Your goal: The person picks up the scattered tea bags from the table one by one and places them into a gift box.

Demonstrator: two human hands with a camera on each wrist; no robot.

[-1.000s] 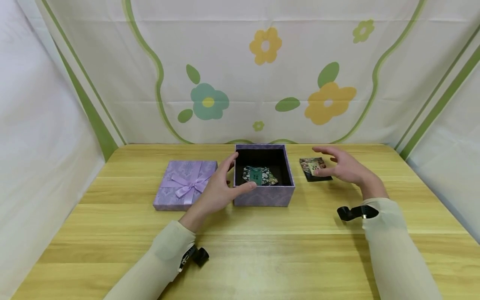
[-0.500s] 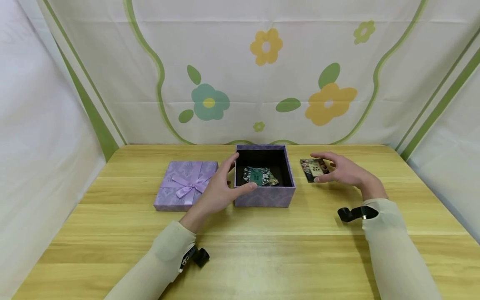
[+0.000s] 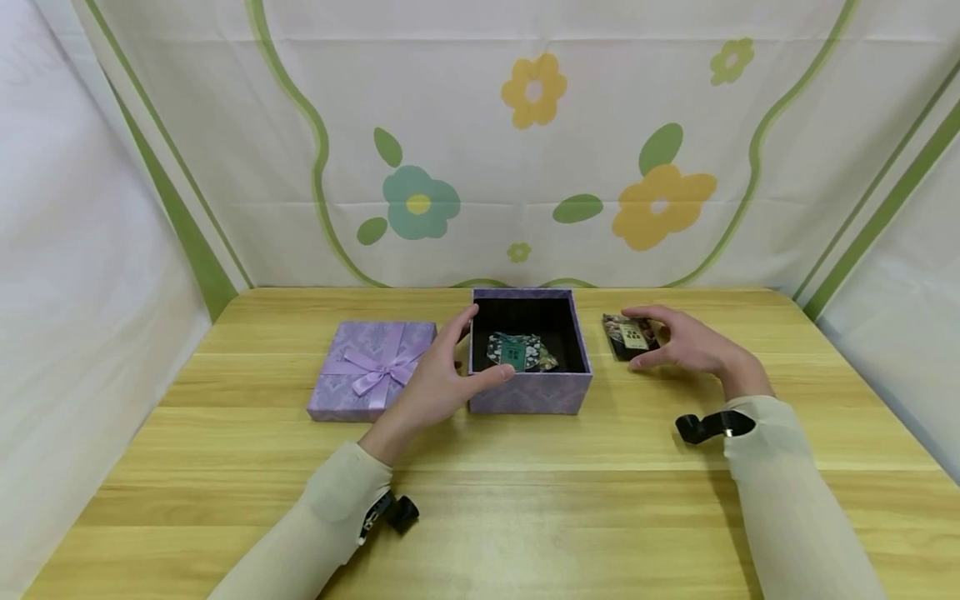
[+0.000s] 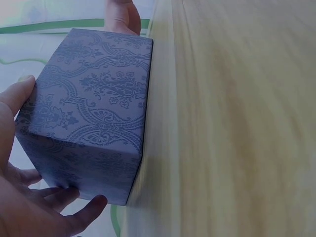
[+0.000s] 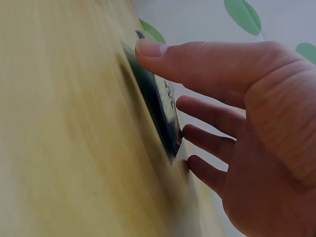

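Note:
A lavender patterned gift box (image 3: 528,393) with a black inside stands uncovered on the table. My left hand (image 3: 438,379) holds its near left corner, thumb over the front rim and fingers along the left side, as the left wrist view (image 4: 94,98) confirms for the box. Inside lie flat flower-print packets (image 3: 517,352), the top one with a green label. Right of the box, my right hand (image 3: 693,340) pinches a small dark flat packet (image 3: 628,335) with a cream label, thumb at its near edge and fingers at the far one. In the right wrist view, the thumb partly covers this packet (image 5: 160,106).
The box's lavender lid (image 3: 371,371), with a ribbon bow, lies left of the box, partly behind the left forearm. The wooden table (image 3: 540,508) ends at a white floral cloth (image 3: 465,125) behind; white cloth also hangs at both sides.
My right hand has lowered and closed its thumb and fingers about the packet, which has shifted slightly. The left hand and the box have stayed put.

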